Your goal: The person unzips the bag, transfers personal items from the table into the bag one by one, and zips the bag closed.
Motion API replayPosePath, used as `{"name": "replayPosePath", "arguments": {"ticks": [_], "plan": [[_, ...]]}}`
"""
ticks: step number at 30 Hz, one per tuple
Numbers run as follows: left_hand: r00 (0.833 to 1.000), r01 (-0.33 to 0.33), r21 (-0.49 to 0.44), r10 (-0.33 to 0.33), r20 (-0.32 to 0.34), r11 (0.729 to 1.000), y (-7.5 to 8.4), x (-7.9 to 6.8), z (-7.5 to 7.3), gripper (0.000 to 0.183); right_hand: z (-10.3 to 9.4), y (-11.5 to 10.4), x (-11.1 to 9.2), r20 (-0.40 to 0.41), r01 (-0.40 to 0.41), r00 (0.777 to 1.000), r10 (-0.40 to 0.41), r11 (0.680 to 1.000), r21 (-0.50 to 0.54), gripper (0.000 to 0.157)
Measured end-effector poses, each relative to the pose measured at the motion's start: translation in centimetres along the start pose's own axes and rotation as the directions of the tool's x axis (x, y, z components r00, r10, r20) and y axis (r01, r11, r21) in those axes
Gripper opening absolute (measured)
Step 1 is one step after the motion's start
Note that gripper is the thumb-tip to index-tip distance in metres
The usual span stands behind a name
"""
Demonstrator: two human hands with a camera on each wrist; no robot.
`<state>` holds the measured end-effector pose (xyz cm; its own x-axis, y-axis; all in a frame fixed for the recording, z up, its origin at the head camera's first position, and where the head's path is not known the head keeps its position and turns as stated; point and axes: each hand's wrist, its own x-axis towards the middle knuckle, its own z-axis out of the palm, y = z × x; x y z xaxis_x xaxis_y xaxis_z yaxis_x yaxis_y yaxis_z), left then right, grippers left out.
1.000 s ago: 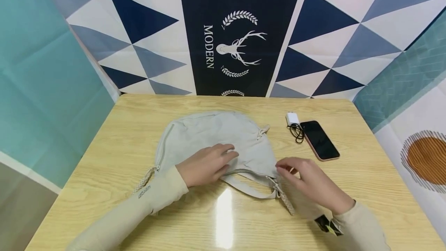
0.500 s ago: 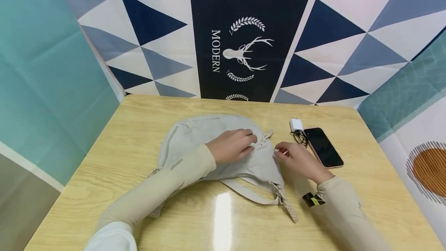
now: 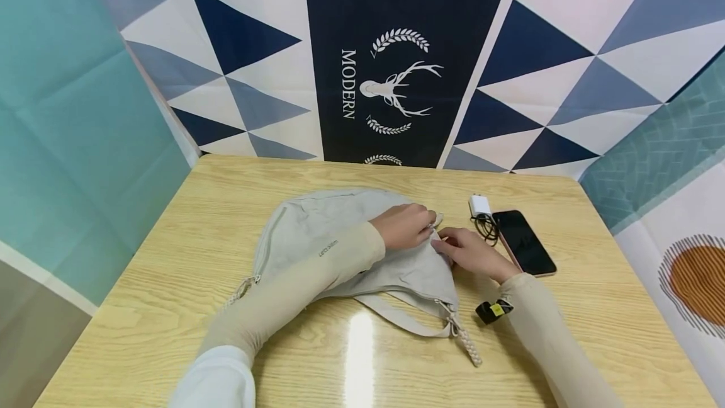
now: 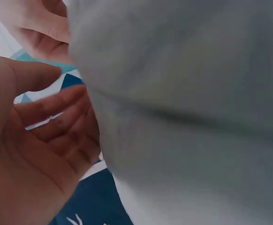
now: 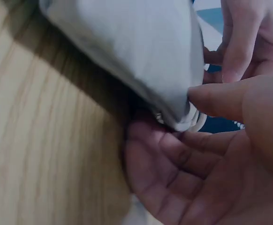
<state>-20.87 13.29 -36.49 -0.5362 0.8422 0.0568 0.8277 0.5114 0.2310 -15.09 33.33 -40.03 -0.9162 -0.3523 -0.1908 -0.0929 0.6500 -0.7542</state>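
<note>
A light grey cloth shoulder bag [image 3: 328,213] lies on the table, with zips and braided cord pulls at its ends. My left hand [image 3: 404,226] reaches over it to the far right edge, beside a zip pull [image 3: 438,219]. In the left wrist view that hand's fingers [image 4: 66,126] touch the bag's side, with the thumb apart from them. My right hand [image 3: 472,250] grips the bag's right edge. The right wrist view has its thumb [image 5: 221,99] on the corner and its fingers beneath, by a small metal zip part [image 5: 159,117].
A black-screened phone [image 3: 523,243] lies to the right of the bag. Beside it are a white charger plug [image 3: 479,205] and a coiled black cable [image 3: 485,226]. The bag's strap [image 3: 396,317] loops toward the front, near a braided pull [image 3: 467,346]. Patterned cloth [image 3: 255,68] hangs behind the wooden table [image 3: 187,257].
My left hand has moved right and away across the bag to its far right edge. The right hand has moved farther up the right edge and now grips it.
</note>
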Motion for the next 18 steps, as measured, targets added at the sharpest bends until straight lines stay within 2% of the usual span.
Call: {"name": "replayPosePath", "arguments": {"ticks": [3,6,8,12,15,18], "plan": [[0.995,0.092,-0.018,-0.092,0.039,0.996,0.2,1.0,0.3,0.017,-0.1,0.5,0.5,0.021,0.0,1.0,-0.001,0.999,0.045,0.036],[0.981,0.182,-0.038,-0.179,0.074,0.983,0.6,1.9,0.4,0.02,-0.2,0.8,0.7,0.02,0.008,1.0,-0.009,0.998,0.057,0.033],[0.973,0.215,-0.031,-0.211,0.088,0.976,0.8,2.4,0.4,0.02,-0.4,0.8,0.7,0.02,0.013,1.0,-0.014,0.998,0.063,0.031],[0.974,0.206,-0.003,-0.205,0.102,0.979,1.0,2.9,0.4,0.014,-0.5,0.8,0.6,0.024,0.007,1.0,-0.009,0.997,0.082,0.028],[0.976,0.192,-0.012,-0.19,0.108,0.981,0.9,2.7,0.4,0.009,-0.4,0.8,0.6,0.019,0.003,1.0,-0.005,0.996,0.089,0.026],[0.98,0.187,-0.038,-0.183,0.083,0.982,0.7,2.2,0.4,0.009,0.0,0.8,0.6,-0.017,0.026,1.0,-0.025,0.999,0.021,0.027]]}}
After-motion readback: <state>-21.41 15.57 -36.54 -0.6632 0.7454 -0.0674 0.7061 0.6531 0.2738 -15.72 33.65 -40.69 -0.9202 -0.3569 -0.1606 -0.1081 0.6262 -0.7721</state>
